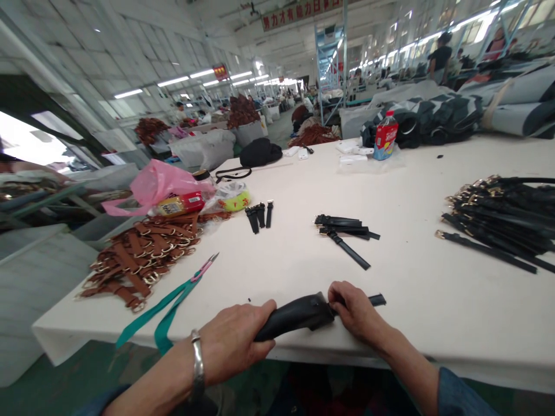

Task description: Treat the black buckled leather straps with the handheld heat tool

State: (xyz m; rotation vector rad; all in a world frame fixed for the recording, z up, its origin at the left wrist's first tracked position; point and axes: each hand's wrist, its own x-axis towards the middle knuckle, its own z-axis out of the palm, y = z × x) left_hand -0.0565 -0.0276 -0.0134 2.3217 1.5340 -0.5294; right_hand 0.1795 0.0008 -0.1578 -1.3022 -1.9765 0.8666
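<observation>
I see the left grip (pixel 236 335) clasping one black piece (pixel 299 315), right grip (pixel 358 312) pinching one strap (pixel 377 300); the piece looks smooth, curved.

A cream-covered table (pixel 273 260) bears, left to right, heaped brown metal-buckled straps (pixel 137 252), slender pink-and-teal scissors (pixel 204 267), clustered black metal-buckled straps (pixel 346 229) and a larger black strap pile (pixel 505 218)

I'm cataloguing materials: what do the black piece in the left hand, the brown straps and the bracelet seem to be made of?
Black piece: leather-like or plastic, unclear; smooth surface, soft sheen.
Brown straps: probably leather or imitation leather, fairly matte; flat, evenly coloured strips.
Bracelet: apparently polished metal; silvery, with bright highlights.
</observation>
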